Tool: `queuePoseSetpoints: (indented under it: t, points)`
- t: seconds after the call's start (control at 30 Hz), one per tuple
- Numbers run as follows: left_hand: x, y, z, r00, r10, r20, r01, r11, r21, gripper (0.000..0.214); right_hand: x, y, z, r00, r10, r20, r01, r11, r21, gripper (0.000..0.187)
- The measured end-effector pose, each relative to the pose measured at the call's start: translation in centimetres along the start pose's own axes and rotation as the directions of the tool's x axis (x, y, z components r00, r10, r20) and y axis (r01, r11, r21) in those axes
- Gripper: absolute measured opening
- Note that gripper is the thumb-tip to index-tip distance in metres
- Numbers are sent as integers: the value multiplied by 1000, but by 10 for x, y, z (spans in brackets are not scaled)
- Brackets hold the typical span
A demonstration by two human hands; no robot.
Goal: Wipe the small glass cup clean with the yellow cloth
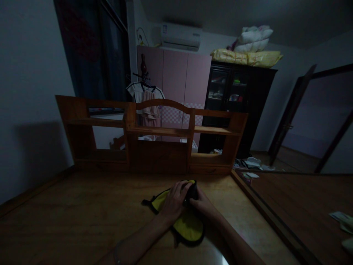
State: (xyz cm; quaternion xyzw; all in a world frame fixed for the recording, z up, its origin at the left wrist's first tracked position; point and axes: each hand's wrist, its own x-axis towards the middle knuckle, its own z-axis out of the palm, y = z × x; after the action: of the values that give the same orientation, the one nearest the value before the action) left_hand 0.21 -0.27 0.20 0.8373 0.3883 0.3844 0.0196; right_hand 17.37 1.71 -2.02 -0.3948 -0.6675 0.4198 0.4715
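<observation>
Head view shows both hands meeting on a yellow cloth that lies flat on a wooden desk, a little right of the middle and just in front of a low wooden shelf unit which stands along the far edge. The left hand rests on the upper part of the cloth with its fingers bent over and closed on a fold of it. The right hand touches the same upper part from the other side, but its fingers are hidden behind the left hand and the dark fabric, so I cannot tell if it grips or only presses. What could go wrong, in my judgement, comes mostly from the weak light: the room is very dim, and a fold or a corner can easily be taken wrongly, so the cloth may bunch up instead of lying smooth. The desk surface looks polished and shows a pale reflection near the person, so the cloth could also slide when it is pushed from one side only. The cloth itself is bright yellow with a black border all around, soft and thin. It is rounded at the near end, and one black corner sticks out to the left.
</observation>
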Motion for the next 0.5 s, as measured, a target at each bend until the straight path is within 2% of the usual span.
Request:
queuePoseSetpoints:
  t: [0.2,0.33,0.5]
  points:
    - [0,0,-3,1000,9,8,-9,1000,-8,74,1,-4,-1,997,-81,9,82,995,-51,64]
    - [0,1,-5,1000,1,19,-1,1000,-3,78,1,-4,1,997,-75,-18,74,994,-79,62]
    - [0,0,-3,1000,-14,25,14,1000,1,81,2,-4,4,997,-49,-60,45,996,-78,50]
